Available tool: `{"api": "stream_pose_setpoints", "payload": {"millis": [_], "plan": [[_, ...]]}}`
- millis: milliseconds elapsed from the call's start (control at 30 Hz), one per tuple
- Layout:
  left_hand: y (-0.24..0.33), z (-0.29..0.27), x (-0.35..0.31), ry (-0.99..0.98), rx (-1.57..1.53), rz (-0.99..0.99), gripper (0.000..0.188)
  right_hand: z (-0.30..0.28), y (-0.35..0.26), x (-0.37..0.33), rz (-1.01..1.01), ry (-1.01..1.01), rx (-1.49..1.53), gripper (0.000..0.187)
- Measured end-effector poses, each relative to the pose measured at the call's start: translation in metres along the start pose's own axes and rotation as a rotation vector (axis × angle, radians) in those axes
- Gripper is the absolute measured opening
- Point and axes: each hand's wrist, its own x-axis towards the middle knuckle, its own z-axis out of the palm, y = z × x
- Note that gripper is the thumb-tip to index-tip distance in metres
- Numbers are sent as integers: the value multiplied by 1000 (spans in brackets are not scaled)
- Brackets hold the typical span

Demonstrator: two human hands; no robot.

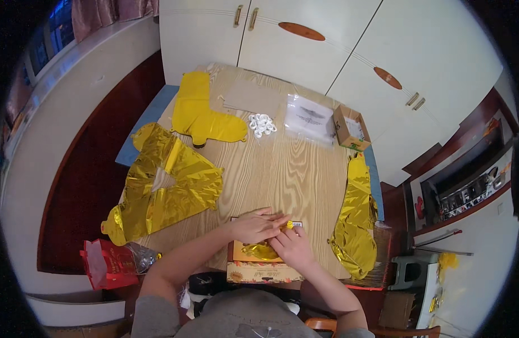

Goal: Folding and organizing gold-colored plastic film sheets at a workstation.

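Close in front of me, an orange printed card package point(265, 272) lies at the table's near edge. On it is a folded gold foil balloon point(258, 251), partly hidden by my hands. My left hand point(258, 227) lies flat across the upper part of the foil, its fingers stretched to the right. Just below its fingertips, my right hand point(293, 246) has bent fingers closed on the foil's right side. A small yellow end point(290, 224) of foil sticks out between the hands. Exactly how the fingertips grip is hidden.
Large gold foil balloons lie on the wooden table point(271, 180): a spread one point(175, 186) and an L-shaped one point(206, 112) at left, a crumpled one point(355, 219) at right. White rings point(262, 125), a clear bag point(310, 119) and a cardboard box point(351, 128) stand farther back.
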Motion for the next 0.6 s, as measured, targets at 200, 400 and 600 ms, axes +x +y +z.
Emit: {"api": "stream_pose_setpoints", "payload": {"millis": [200,400,600], "plan": [[2,-2,0,5,-17,-3,63,4,-10,-4,72,-37,41,15],[0,-1,0,8,-35,8,63,12,-21,3,171,28,68,27],[0,0,0,8,-19,13,63,21,-26,-2,126,58,68,18]]}}
